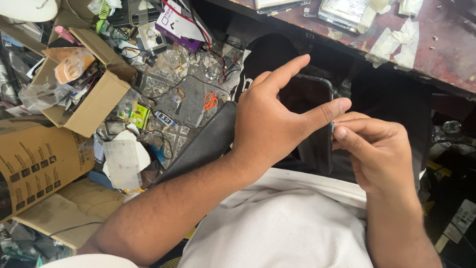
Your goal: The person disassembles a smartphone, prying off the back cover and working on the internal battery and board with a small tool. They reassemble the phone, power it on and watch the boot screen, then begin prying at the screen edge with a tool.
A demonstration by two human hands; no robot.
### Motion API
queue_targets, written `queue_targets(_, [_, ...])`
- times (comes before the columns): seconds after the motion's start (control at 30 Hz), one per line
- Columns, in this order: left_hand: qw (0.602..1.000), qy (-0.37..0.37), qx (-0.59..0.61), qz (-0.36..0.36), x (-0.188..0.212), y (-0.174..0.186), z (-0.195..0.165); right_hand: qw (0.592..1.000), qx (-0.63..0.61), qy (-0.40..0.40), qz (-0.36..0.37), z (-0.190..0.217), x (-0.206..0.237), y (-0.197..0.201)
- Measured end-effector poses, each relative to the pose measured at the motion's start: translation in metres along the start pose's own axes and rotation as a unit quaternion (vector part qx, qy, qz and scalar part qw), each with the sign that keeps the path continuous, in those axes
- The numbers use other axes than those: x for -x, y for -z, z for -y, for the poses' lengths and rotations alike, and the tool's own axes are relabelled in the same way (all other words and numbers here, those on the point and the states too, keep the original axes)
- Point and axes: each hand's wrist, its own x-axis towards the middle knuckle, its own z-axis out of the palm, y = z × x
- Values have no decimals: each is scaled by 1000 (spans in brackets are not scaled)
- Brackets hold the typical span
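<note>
The left hand (pixel 267 124) lies over a dark phone (pixel 312 124) held above the lap, its fingers spread apart, with the index pointing to 1 o'clock and the thumb tip at the phone's 3 o'clock edge. The right hand (pixel 377 149), at 3 o'clock of the phone, has its fingers pinched together on a small pale pick (pixel 332 127) pressed at that same edge. The left palm hides most of the phone; what grips it underneath cannot be seen. At 10 o'clock, scissors (pixel 208 105) lie on the floor beside a cardboard box (pixel 94 104). The worktop (pixel 441 54) runs along 1 o'clock.
</note>
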Motion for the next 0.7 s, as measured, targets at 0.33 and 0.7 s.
queue_targets(0.33, [1000, -6, 4, -4, 0, -1, 1, 995, 79, 59, -23, -6, 3, -3])
queue_targets(0.7, [1000, -5, 7, -14, 0, 0, -2, 999, 32, 11, -11, 1, 1, -2])
